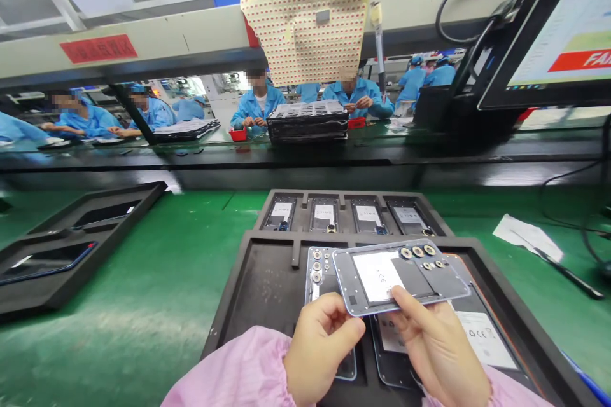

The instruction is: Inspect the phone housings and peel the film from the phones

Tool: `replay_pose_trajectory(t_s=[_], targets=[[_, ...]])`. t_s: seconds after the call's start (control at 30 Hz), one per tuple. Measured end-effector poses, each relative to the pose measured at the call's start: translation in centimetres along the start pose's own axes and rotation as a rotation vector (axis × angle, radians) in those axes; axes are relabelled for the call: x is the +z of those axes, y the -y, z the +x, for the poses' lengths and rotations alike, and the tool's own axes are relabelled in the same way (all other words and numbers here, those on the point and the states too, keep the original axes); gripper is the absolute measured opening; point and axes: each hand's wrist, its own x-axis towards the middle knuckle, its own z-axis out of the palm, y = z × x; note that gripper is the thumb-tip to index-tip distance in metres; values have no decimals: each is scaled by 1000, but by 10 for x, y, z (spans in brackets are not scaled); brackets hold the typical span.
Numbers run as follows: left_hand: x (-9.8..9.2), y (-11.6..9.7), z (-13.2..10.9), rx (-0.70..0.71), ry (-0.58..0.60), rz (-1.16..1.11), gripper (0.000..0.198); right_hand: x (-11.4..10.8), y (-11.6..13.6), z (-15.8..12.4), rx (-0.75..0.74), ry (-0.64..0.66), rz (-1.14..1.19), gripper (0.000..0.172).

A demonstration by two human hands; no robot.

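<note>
Both my hands hold a light blue phone back cover (401,276), inner side up, with a white label and round camera rings. My left hand (321,350) is closed, its thumb pinching the cover's near left corner. My right hand (436,346) grips the near edge, forefinger laid on the label. The cover hovers over a black tray (260,286) in which other phone parts (319,273) lie. Pink sleeves (238,372) cover my arms.
A second black tray (305,200) behind holds several phones with white labels. Another black tray (71,245) lies at the left on the green mat. Paper (527,236) and a pen (570,276) lie at the right. A monitor (554,25) stands at the upper right. People in blue work beyond.
</note>
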Motion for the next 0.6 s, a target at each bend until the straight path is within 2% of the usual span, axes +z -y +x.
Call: replay_pose_trajectory(t_s=[0.13,0.23,0.43,0.5,0.6], targets=[[0,-5,0,43,-17,69,17,1,3,0,-23,7,21,76],[-4,-4,-1,99,-16,113,14,0,5,4,12,-21,57,69],[-5,1,1,123,-17,74,15,-5,8,16,167,-88,113,35],[-3,-1,3,129,-16,87,17,-6,8,19,198,-86,134,34],[-9,-13,-5,203,-20,285,15,-7,6,18,201,-39,92,45]])
